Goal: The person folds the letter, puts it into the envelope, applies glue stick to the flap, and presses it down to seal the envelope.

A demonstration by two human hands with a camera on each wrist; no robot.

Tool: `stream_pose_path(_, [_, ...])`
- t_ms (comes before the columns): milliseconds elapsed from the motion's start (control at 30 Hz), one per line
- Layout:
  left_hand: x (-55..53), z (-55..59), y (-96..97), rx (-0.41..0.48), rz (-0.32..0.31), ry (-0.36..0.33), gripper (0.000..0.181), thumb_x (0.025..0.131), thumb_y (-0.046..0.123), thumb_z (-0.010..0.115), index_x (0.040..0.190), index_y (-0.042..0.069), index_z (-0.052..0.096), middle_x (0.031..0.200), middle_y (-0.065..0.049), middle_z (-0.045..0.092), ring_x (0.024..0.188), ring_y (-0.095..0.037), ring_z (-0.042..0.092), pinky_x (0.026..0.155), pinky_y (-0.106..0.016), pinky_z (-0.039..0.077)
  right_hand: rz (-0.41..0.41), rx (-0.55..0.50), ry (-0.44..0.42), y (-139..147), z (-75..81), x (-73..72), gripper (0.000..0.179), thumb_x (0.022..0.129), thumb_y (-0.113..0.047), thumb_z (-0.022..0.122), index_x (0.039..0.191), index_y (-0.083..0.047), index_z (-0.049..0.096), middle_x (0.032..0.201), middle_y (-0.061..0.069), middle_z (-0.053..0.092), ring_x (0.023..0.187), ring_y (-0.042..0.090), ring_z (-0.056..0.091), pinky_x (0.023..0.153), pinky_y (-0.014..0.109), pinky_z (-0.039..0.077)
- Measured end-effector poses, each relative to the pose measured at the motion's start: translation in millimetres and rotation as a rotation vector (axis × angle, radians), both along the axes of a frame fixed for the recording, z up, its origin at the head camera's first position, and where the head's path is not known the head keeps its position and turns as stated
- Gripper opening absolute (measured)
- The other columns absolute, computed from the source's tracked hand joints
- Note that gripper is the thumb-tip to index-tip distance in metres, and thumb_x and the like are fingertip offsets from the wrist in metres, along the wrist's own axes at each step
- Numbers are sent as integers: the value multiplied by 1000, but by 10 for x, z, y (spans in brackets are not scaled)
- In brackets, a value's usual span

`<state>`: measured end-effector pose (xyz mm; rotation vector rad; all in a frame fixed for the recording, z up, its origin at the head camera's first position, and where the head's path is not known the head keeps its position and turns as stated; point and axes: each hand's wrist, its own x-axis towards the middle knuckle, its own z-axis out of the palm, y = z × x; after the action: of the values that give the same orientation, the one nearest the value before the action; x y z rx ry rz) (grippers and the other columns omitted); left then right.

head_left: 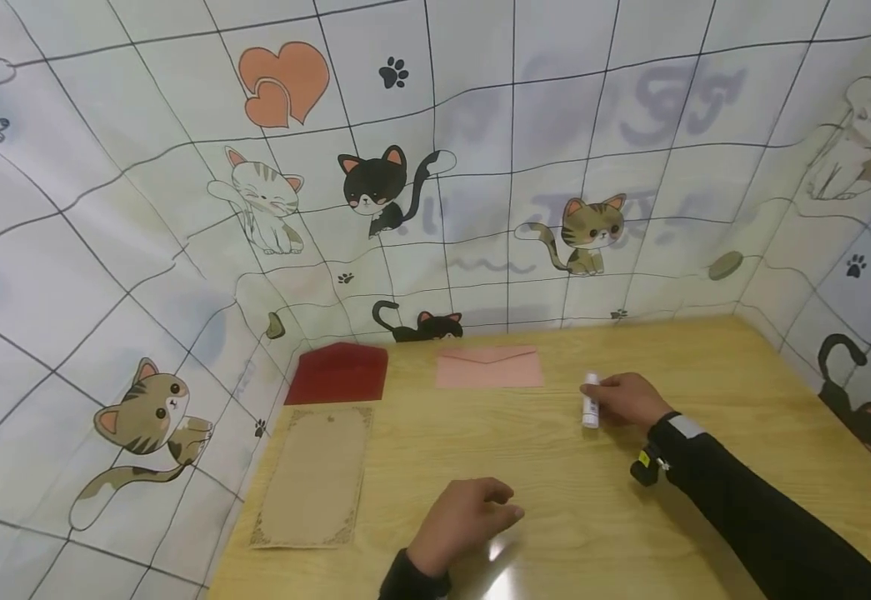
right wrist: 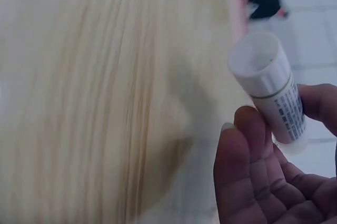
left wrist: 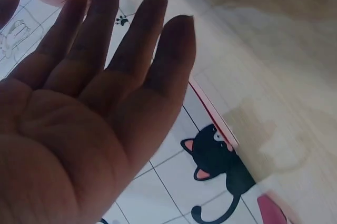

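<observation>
Tube (head_left: 591, 410) is clamped in the right hand (head_left: 632, 400), between thumb and fingers, right of the envelope (head_left: 489, 374), probably side-gripped to leave both ends clear; the left hand (head_left: 468, 517) hovers over the table (head_left: 548, 454), fingers loosely apart.

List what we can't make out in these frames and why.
White tube: its small print is too tiny and blurred to read, right wrist view.
Right hand: partly cut off by the right edge, right wrist view.
Left hand: one finger cut off by the left edge, left wrist view.
Red envelope: mostly cut off by the bottom edge, left wrist view.
Pink envelope: inside hidden by its flap, head view.
</observation>
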<state>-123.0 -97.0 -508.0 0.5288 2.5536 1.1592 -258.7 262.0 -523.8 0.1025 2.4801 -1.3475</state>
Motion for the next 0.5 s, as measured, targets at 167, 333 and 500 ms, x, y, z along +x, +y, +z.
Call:
stream_pose_path(167, [54,-60,-61,-102,-29,69,43,104,42,81,129,8,83,124,-7,87,109,-19,83,94,-33,66,46,185,26,215,-138,-156,75,109,-47,70,138,22,64,104,21,82,84,21,78,73,35,63])
stream_pose_path(333, [66,-73,-87,-189,-59,148,37,104,43,80,119,10,85,111,-1,88,96,-10,79,86,-26,63,40,289,62,216,-90,-156,66,107,-43,72,127,20,71,97,20,82,80,23,75,68,33,57])
stream_pose_path(500, [3,-110,-59,-200,-112,186,42,106,40,78,77,19,57,67,17,39,60,2,34,58,-18,30,29,403,132,222,-40,-134,56,103,-43,75,106,12,79,87,15,78,76,25,65,65,32,49])
